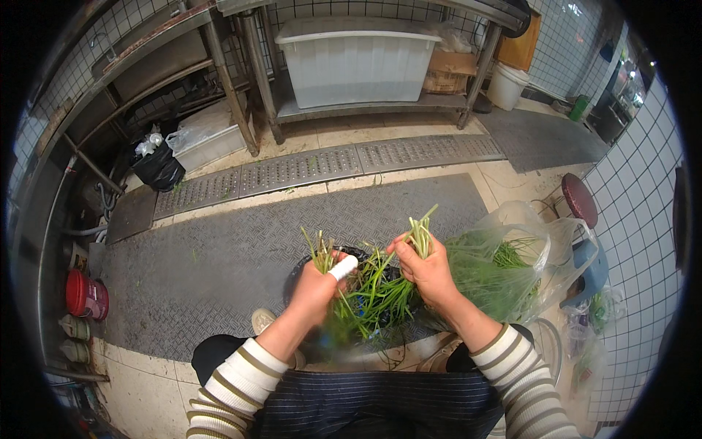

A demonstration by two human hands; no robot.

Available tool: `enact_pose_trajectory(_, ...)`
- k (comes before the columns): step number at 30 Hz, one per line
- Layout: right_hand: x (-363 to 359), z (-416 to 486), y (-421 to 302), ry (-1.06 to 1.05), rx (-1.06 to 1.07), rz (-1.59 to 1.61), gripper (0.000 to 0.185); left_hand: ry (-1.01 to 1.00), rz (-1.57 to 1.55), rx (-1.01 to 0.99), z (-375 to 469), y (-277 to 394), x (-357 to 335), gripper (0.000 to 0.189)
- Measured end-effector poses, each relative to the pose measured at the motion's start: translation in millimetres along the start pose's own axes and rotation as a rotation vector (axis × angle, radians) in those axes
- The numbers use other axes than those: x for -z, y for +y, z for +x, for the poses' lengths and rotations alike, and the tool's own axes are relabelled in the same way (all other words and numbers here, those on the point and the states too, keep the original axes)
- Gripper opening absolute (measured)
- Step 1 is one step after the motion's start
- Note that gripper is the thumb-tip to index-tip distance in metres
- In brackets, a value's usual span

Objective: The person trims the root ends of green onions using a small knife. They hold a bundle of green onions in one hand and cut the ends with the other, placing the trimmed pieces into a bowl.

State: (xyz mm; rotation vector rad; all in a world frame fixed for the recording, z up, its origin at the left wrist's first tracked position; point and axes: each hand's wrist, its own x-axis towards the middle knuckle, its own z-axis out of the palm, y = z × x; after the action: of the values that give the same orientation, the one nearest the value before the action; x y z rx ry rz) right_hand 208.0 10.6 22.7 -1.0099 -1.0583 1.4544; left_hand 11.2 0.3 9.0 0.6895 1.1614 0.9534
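My left hand [322, 285], with white tape or bandage [344, 268] around its thumb, grips a bunch of green stems [323, 253] with some brownish ends. My right hand [425, 266] holds another bunch of pale-based stems [419, 233] upright. Long green leaves [384, 293] hang between and below both hands, over a container lined with a black plastic bag [296, 274]. Close by my right forearm, a large clear plastic bag [493, 274] holds more leafy greens. The container's inside is mostly hidden by the leaves.
A dark textured mat [208, 263] covers the floor before me, with a perforated metal drain cover [307, 170] beyond it. Further back, a white plastic tub [359, 71] sits on a metal shelf. A red bucket [88, 294] stands left, a blue plastic stool [589, 269] right.
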Motion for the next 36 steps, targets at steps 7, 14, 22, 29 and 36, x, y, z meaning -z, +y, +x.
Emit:
enact_pose_trajectory(7,-2.8,0.4,5.1,-0.014,-0.123,0.204,0.018,-0.101,0.241,-0.052,-4.8,-1.8,-11.0,0.015)
enact_pose_trajectory(14,-4.0,-0.7,8.6,-0.045,-0.176,0.287,0.019,-0.126,0.217,-0.087,-4.9,-14.9,-13.4,0.026)
enact_pose_trajectory(22,-0.8,3.6,7.1,0.028,-0.147,0.331,0.022,-0.081,0.271,-0.083,-6.8,-10.4,-14.2,0.021)
enact_pose_trajectory(29,2.3,4.3,7.1,0.002,-0.170,0.214,0.020,-0.092,0.453,-0.240,-1.5,-17.3,-7.1,0.024)
enact_pose_trajectory(36,2.5,5.0,0.9,0.029,-0.226,0.035,0.023,-0.199,0.419,-0.347,0.8,-22.4,-3.6,0.026)
